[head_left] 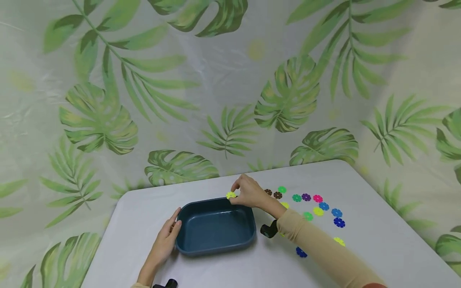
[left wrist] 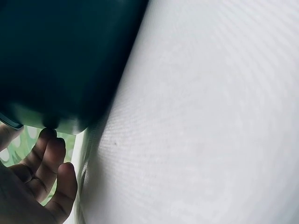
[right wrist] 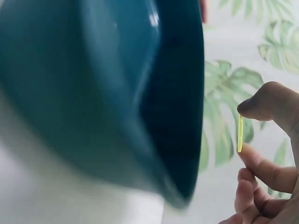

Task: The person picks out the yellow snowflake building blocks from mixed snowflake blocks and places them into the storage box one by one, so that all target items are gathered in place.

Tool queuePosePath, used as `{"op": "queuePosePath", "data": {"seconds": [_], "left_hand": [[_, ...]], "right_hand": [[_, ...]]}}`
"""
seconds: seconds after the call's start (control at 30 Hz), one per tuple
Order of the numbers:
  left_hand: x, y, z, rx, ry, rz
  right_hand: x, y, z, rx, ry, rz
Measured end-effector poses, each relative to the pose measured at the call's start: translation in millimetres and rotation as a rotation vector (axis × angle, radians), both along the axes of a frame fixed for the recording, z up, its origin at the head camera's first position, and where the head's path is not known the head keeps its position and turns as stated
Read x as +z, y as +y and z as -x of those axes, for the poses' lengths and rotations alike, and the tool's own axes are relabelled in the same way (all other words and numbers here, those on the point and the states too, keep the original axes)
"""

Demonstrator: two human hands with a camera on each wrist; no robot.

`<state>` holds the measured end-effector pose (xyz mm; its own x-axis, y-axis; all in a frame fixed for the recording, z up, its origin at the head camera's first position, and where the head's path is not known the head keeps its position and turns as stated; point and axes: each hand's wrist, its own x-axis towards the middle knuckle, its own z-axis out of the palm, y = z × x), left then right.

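Tub (head_left: 216, 230) by left hand (head_left: 163, 242): smooth, faintly glossy plastic;
Disc (head_left: 231, 195) in right hand (head_left: 250, 193): plastic;
Tablecloth (left wrist: 210, 116) below both: matt, fine-ribbed fabric

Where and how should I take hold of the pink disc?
I'd pinch its far-right and near-left edges from straight above: the pink disc lies flat, with the purple disc close on its left and a blue disc close on its near-right side. Its notched rim may give purchase.

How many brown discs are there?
2, both on the table. In the head view, the left disc is just right of the right hand; the right disc is beside it. The sleeve may hide more.
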<state>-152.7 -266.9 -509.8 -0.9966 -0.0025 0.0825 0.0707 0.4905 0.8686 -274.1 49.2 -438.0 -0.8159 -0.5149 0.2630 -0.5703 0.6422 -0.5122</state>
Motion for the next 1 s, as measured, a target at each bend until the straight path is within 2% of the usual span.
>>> {"op": "queuePosePath", "data": {"seconds": [0.23,0.5,0.73,1.0], "left_hand": [[-2.5,-1.6,-0.6,0.011,-0.004,0.003],[-2.7,-2.1,-0.2,0.028,-0.006,-0.008],[-5.8,-1.5,4.1,0.028,-0.024,-0.023],[-7.1,-3.8,4.7,0.023,-0.01,-0.023]], "right_hand": [[-5.8,-40,-6.1,0.057,-0.01,-0.075],[-2.5,-76,-14.0,0.101,-0.036,-0.17],[-5.6,-100,-16.8,0.102,-0.021,-0.271],[-6.6,-119,-18.5,0.125,-0.023,-0.37]]}}
